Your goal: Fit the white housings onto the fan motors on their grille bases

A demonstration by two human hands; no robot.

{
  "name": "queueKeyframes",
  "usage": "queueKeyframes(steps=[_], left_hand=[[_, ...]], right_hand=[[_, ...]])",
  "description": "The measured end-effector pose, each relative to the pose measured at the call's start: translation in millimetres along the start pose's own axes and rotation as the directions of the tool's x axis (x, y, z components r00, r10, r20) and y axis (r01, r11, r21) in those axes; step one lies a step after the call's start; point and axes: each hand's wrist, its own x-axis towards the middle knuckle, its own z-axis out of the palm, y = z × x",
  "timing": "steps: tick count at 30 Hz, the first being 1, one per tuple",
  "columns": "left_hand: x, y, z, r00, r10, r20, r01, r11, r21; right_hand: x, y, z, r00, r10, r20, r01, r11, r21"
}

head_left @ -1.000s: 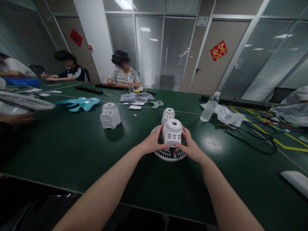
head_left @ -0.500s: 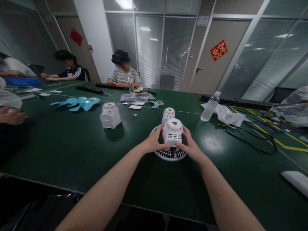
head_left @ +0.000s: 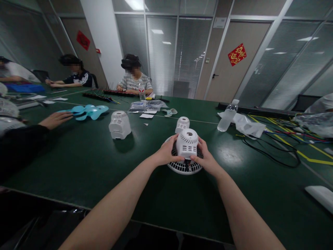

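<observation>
A white fan motor cover [head_left: 187, 144] with vent slots and a round hole in its top sits between my two hands. My left hand [head_left: 167, 151] grips its left side, thumb along the lower front edge. From the right, my right hand [head_left: 205, 158] holds it the same way. Beneath the cover lies a white fan grille [head_left: 182, 169], face down on the table, with dark parts showing in the gap at the front. Just behind stands a second white motor cover [head_left: 182, 123], partly hidden. A third white cover [head_left: 119, 125] is farther left.
Blue fan blades [head_left: 92, 111] lie at the left, where a co-worker's hand [head_left: 56, 119] reaches in. A water bottle [head_left: 228, 116] tilts on a white plastic bag [head_left: 248, 125] behind right. Black cables [head_left: 275, 159] spread at right. Plastic packaging [head_left: 147, 106] lies behind.
My hands and the cover stay almost still. At the left, the co-worker's white grille has moved back and down, and that person's hand now stretches to the blue blades.
</observation>
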Motion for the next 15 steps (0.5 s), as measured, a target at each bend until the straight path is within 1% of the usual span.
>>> queueKeyframes(steps=[6, 9, 15], left_hand=[[-0.9, -0.5, -1.6, 1.0, 0.004, 0.016, -0.004, 1.0, 0.004], [-1.7, -1.0, -2.0, 1.0, 0.001, 0.019, -0.001, 1.0, 0.002], [-0.6, -3.7, -1.8, 0.999, 0.02, 0.027, -0.018, 0.998, -0.059]], right_hand=[[-0.9, -4.8, 2.8, 0.999, 0.037, 0.001, -0.037, 0.997, 0.063], [-0.8, -4.6, 2.0, 0.999, 0.038, 0.007, -0.038, 0.995, 0.088], [-0.7, -7.2, 3.2, 1.0, 0.03, 0.0, -0.03, 0.994, 0.106]])
